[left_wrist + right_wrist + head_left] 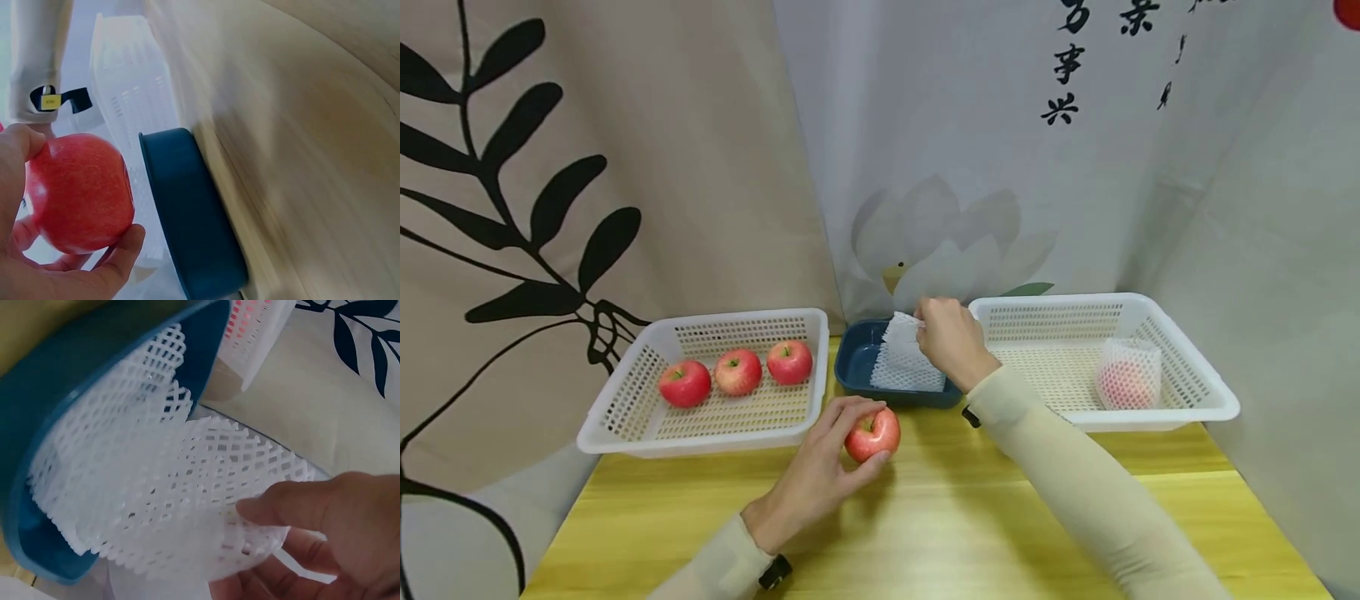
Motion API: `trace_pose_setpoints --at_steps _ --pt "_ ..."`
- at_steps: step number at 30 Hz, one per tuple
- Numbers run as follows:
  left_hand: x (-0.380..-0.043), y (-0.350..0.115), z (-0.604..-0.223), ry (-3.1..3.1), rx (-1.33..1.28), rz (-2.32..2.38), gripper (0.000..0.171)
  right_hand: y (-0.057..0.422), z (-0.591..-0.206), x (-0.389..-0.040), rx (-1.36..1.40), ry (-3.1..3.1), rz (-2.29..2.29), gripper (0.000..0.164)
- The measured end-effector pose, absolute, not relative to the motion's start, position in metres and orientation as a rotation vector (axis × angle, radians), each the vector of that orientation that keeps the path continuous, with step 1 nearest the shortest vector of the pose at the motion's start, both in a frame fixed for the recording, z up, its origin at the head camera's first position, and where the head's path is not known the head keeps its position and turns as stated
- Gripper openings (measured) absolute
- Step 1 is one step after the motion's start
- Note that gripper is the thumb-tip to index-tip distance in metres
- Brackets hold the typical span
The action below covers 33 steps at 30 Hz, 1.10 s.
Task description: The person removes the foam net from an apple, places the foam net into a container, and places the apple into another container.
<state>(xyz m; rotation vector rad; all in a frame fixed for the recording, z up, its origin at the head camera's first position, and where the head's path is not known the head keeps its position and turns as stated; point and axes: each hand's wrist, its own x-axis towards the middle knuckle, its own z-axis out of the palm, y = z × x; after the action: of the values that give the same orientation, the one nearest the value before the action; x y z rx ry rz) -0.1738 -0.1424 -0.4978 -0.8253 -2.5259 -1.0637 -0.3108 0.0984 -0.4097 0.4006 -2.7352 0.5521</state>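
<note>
My left hand [822,467] grips a red apple [873,435] above the table, in front of the blue tray. In the left wrist view the apple [81,194] sits between thumb and fingers. My right hand [953,340] pinches a white foam net sleeve [250,481] between thumb and fingers, over the blue tray [855,354]. More white foam net [906,367] lies in that tray. The right wrist view shows the pinched sleeve overlapping the netting in the tray.
On the left stands a white basket [700,437] with three apples [737,372]. A second white basket [1060,304] on the right holds an apple in a foam net [1129,375]. Both stand at the back of the wooden table [955,517], before a curtain [715,167].
</note>
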Motion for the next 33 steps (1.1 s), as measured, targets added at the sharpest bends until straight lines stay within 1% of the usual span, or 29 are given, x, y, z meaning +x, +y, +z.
trace_pose_setpoints --at_steps 5,8,14,21,26,27,28,33 --pt "-0.175 -0.141 -0.493 -2.511 -0.850 -1.081 0.063 0.097 -0.412 -0.309 0.303 -2.682 0.504 0.010" --pt "-0.176 -0.141 -0.490 -2.514 -0.853 -1.089 0.063 0.096 -0.414 -0.309 0.292 -2.636 0.461 0.008" --pt "-0.177 -0.143 -0.488 -2.502 -0.846 -1.076 0.063 0.087 -0.436 -0.306 0.456 -2.709 0.338 0.006" --pt "-0.175 -0.143 -0.489 -2.523 -0.827 -1.059 0.063 0.080 -0.458 -0.298 0.518 -2.907 0.454 0.016" --pt "-0.174 -0.143 -0.491 -2.534 -0.802 -1.067 0.063 0.083 -0.468 -0.292 0.555 -2.959 0.500 0.010" --pt "-0.174 -0.143 -0.491 -2.537 -0.801 -1.066 0.063 0.083 -0.470 -0.291 0.562 -2.962 0.512 0.010" --pt "-0.174 -0.143 -0.491 -2.538 -0.800 -1.065 0.063 0.084 -0.471 -0.290 0.567 -2.969 0.526 0.013" --pt "-0.175 -0.143 -0.491 -2.537 -0.804 -1.061 0.063 0.085 -0.476 -0.285 0.568 -2.984 0.577 0.042"
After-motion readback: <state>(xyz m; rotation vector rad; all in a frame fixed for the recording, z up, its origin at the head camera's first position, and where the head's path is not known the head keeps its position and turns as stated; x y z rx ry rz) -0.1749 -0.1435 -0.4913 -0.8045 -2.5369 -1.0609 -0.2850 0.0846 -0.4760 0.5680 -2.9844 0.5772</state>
